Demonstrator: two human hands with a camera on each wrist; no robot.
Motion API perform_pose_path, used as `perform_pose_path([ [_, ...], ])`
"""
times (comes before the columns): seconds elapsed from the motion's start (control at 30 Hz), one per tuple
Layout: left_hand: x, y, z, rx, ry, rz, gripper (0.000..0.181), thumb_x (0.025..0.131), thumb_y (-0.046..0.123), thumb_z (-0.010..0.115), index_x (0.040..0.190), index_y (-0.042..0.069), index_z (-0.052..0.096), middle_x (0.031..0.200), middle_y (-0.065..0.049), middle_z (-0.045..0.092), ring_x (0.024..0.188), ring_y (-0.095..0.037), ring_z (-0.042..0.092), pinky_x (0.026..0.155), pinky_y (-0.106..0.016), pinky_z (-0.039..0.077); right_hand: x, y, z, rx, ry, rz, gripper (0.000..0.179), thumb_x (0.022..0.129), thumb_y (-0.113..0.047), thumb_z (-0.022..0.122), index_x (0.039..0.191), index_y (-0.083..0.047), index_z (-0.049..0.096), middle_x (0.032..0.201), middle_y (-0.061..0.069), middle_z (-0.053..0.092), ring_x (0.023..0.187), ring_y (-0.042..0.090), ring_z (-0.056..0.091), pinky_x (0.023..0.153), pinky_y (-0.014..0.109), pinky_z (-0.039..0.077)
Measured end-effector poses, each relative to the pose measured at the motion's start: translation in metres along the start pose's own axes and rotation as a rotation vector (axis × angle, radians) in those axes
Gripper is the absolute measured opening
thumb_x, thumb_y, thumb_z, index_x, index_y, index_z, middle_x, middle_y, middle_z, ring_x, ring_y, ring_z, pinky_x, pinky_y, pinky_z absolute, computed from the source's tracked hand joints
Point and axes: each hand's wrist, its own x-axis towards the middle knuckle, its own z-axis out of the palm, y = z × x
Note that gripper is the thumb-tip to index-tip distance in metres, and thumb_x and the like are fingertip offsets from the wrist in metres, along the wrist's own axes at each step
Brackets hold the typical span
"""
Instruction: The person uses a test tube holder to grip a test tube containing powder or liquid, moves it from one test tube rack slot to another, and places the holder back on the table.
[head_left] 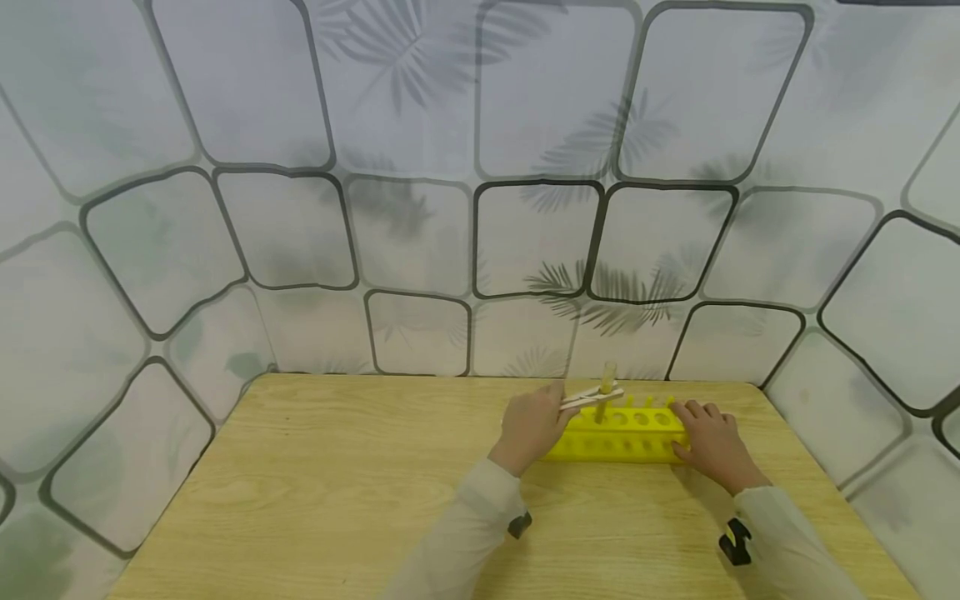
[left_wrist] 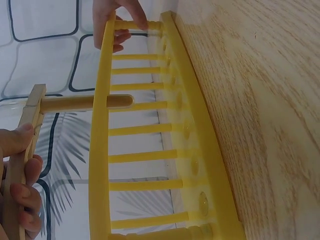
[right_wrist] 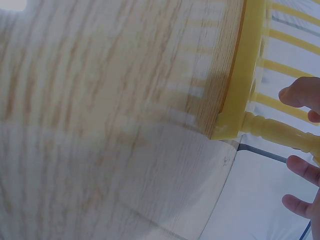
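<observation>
My left hand [head_left: 531, 427] holds a wooden test tube clamp [head_left: 592, 398], fingers curled round its handles in the left wrist view. The clamp grips a glass test tube [head_left: 609, 375] with brownish liquid [left_wrist: 70, 103]. The tube's rounded lower end passes through a hole in the top of a yellow test tube rack [head_left: 615, 456] and hangs above the lower shelf. My right hand [head_left: 716, 442] grips the rack's right end, thumb at the front and fingers over the top and far side. The right wrist view cuts off most of that hand.
The rack stands on a wood-grain table [head_left: 337, 483] near its back edge. Short yellow pegs [head_left: 649, 402] rise along the rack's far side. Behind the table hangs a pale patterned backdrop [head_left: 420, 242]. Dark wrist bands [head_left: 735, 542] sit over both white sleeves.
</observation>
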Motion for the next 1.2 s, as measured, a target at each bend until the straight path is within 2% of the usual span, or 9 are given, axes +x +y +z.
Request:
perform_pose_path([
  [0.43,-0.001,-0.0003,0.003,-0.018,-0.026,-0.01,0.031,0.09,0.044,0.057,0.081,0.015,0.052,0.059,0.007,0.046,0.041,-0.005,0.029,0.037,-0.016,0.02,0.0,-0.0011,-0.0008,-0.004,-0.006,0.003,0.061,0.07,-0.023,0.081,0.12,-0.003,0.053,0.1,0.016,0.057,0.091,0.039,0.053,0.07,0.058,0.043],
  [0.8,-0.0025,-0.0012,0.0053,0.005,0.0,0.004,0.031,0.09,0.044,0.058,0.08,0.015,0.053,0.058,0.007,0.048,0.04,-0.004,0.026,0.037,-0.015,0.017,0.0011,-0.0015,-0.0032,0.002,-0.004,-0.001,0.061,0.07,-0.022,0.08,0.12,-0.003,0.052,0.1,0.017,0.057,0.091,0.039,0.052,0.07,0.058,0.043],
  [1.2,-0.0047,-0.0009,0.0063,0.006,-0.021,-0.004,0.032,0.089,0.045,0.058,0.081,0.015,0.053,0.059,0.007,0.05,0.039,-0.004,0.027,0.037,-0.015,0.016,0.0009,-0.0012,-0.002,0.009,-0.015,0.007,0.06,0.07,-0.021,0.08,0.121,-0.003,0.052,0.1,0.017,0.057,0.092,0.039,0.052,0.071,0.058,0.042],
])
